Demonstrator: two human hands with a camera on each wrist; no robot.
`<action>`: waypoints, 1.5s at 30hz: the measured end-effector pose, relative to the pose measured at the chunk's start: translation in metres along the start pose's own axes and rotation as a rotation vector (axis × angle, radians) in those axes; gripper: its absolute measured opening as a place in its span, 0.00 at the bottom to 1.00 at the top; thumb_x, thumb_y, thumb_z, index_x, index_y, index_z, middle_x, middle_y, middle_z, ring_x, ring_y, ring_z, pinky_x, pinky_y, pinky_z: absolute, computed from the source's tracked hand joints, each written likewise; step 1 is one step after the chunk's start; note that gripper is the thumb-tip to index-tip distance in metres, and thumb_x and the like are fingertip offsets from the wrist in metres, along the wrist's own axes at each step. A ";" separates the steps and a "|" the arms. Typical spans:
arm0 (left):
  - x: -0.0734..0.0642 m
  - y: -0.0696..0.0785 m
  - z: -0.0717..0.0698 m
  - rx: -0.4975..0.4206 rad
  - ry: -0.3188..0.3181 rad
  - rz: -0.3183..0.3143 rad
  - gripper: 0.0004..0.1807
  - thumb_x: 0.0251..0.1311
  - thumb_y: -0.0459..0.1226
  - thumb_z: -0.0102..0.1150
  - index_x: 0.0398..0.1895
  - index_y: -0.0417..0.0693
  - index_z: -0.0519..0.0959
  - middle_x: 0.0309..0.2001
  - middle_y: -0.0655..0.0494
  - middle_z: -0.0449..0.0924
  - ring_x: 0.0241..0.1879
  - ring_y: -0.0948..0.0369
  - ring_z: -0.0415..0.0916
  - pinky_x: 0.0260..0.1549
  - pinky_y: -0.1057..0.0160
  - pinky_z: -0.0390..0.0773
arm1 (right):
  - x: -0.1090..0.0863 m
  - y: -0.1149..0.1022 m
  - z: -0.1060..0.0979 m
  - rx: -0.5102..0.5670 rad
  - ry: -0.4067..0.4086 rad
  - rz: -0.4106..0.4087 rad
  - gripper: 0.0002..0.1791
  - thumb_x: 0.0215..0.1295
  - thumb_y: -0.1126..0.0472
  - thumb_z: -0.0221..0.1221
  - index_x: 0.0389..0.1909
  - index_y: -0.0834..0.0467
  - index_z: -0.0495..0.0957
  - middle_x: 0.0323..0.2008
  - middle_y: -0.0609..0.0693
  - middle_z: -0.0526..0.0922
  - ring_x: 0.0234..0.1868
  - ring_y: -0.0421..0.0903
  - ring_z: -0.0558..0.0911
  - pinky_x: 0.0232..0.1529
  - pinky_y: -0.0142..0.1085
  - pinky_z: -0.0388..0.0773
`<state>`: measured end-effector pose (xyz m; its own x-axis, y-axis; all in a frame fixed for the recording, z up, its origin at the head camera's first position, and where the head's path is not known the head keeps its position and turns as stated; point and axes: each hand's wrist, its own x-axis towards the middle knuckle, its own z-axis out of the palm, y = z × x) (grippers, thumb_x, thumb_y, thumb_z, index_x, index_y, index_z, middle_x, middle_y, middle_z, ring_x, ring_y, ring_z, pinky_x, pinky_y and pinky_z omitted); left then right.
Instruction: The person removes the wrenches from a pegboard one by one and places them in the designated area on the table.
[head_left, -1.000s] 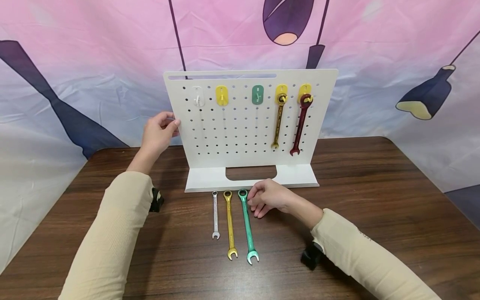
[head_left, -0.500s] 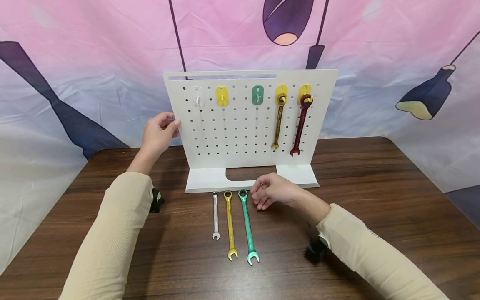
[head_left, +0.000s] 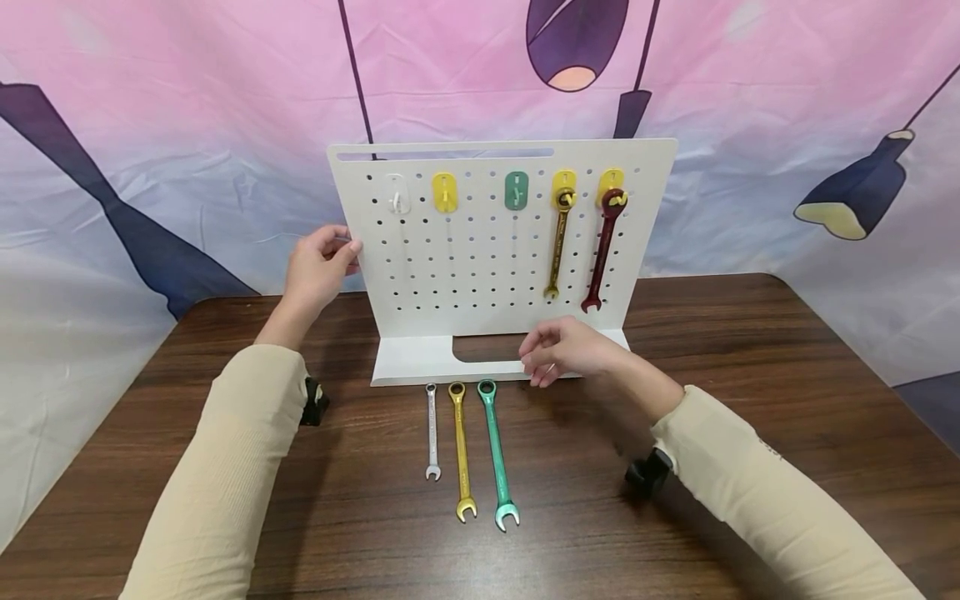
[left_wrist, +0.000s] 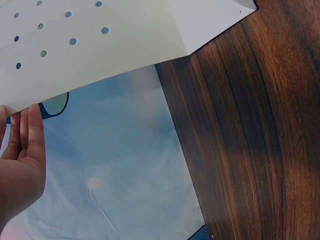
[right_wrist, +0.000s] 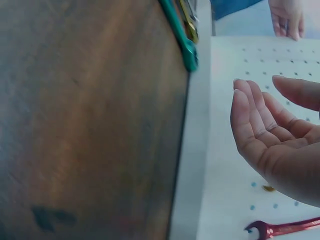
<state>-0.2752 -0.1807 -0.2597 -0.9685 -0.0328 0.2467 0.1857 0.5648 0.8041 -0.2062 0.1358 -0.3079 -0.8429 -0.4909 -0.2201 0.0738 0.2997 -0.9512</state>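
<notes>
My left hand (head_left: 321,265) pinches the left edge of a white pegboard (head_left: 480,287), thumb in front and fingers behind. In front of the board's base, my right hand (head_left: 566,348) hovers with loosely bent fingers; the right wrist view shows nothing between thumb and fingers. Three wrenches lie side by side on the table: a small silver wrench (head_left: 432,433), a yellow-gold wrench (head_left: 461,454) and a green wrench (head_left: 497,458), which is nearest the right hand. Hanging from hooks at the board's right are a dark gold wrench (head_left: 558,250) and a dark red wrench (head_left: 600,258).
Along the top of the board sit a white hook (head_left: 396,196), a yellow hook (head_left: 445,193) and a green hook (head_left: 516,192), all bare. The board stands on a brown wooden table (head_left: 360,517). Behind it hangs a patterned cloth (head_left: 225,125).
My right hand has moved up and to the right, away from the green wrench towards the board's base. The left hand keeps its place, and the wrenches have not moved.
</notes>
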 end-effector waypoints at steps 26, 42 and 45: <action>0.000 0.000 0.000 -0.002 -0.009 0.004 0.17 0.66 0.42 0.47 0.48 0.38 0.71 0.44 0.40 0.76 0.41 0.52 0.76 0.43 0.63 0.80 | -0.006 -0.038 -0.046 -0.040 0.236 -0.047 0.13 0.63 0.72 0.53 0.47 0.75 0.68 0.40 0.61 0.78 0.35 0.48 0.79 0.40 0.41 0.82; 0.001 -0.002 0.001 0.010 -0.002 0.003 0.16 0.67 0.42 0.47 0.48 0.39 0.72 0.44 0.41 0.76 0.40 0.53 0.76 0.43 0.62 0.80 | -0.011 -0.056 -0.059 0.006 0.393 -0.095 0.16 0.64 0.73 0.49 0.52 0.73 0.65 0.50 0.62 0.69 0.49 0.54 0.72 0.51 0.42 0.77; 0.001 -0.002 0.001 0.003 0.000 0.005 0.15 0.67 0.41 0.47 0.48 0.39 0.72 0.43 0.41 0.76 0.40 0.53 0.76 0.43 0.63 0.80 | -0.011 -0.058 -0.060 0.005 0.406 -0.108 0.17 0.64 0.73 0.49 0.53 0.72 0.64 0.51 0.63 0.68 0.51 0.55 0.72 0.50 0.41 0.77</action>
<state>-0.2769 -0.1810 -0.2614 -0.9677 -0.0302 0.2504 0.1897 0.5671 0.8015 -0.2334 0.1727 -0.2373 -0.9875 -0.1565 -0.0168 -0.0248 0.2598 -0.9653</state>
